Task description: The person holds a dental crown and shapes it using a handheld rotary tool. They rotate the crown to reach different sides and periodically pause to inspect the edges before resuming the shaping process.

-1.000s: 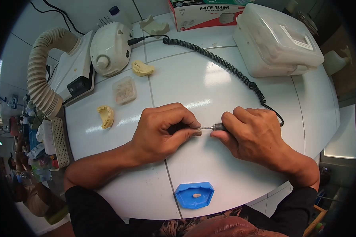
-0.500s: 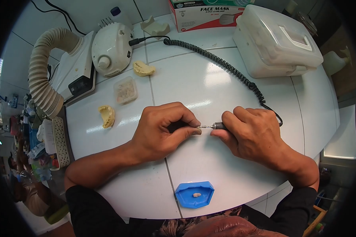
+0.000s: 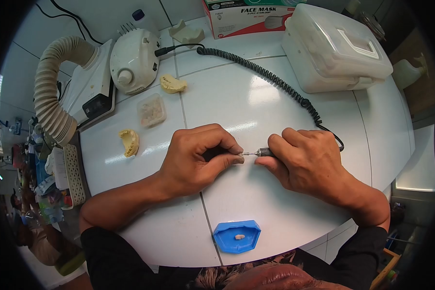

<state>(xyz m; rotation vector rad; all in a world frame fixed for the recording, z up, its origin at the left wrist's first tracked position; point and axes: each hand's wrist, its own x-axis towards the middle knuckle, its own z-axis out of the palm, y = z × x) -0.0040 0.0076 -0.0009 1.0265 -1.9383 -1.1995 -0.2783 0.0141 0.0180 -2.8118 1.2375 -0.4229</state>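
Observation:
Thumb and forefinger of my left hand [image 3: 195,157] pinch together at the table's middle; whatever small piece sits between the tips is almost wholly hidden. My right hand [image 3: 307,157] is wrapped round a dark rotary handpiece [image 3: 265,152], its thumb beneath. The handpiece's thin metal bur [image 3: 250,153] points left and meets the left fingertips. Nearer my body, a blue angular tray [image 3: 222,245] holds a small tooth-coloured piece [image 3: 239,237]. Left of my left hand lies a yellowish dental cast [image 3: 129,143], with a second cast [image 3: 173,84] further back.
A coiled black cord [image 3: 275,82] runs from a white control unit [image 3: 130,63] to the handpiece. A clear tub [image 3: 139,110], a ribbed hose [image 3: 42,92], a face mask box [image 3: 249,21] and a lidded white case [image 3: 338,53] stand around. Another person [image 3: 46,241] is at far left.
The whole view has shifted very slightly. Both hands keep nearly the same pose, with the bur still at the left fingertips.

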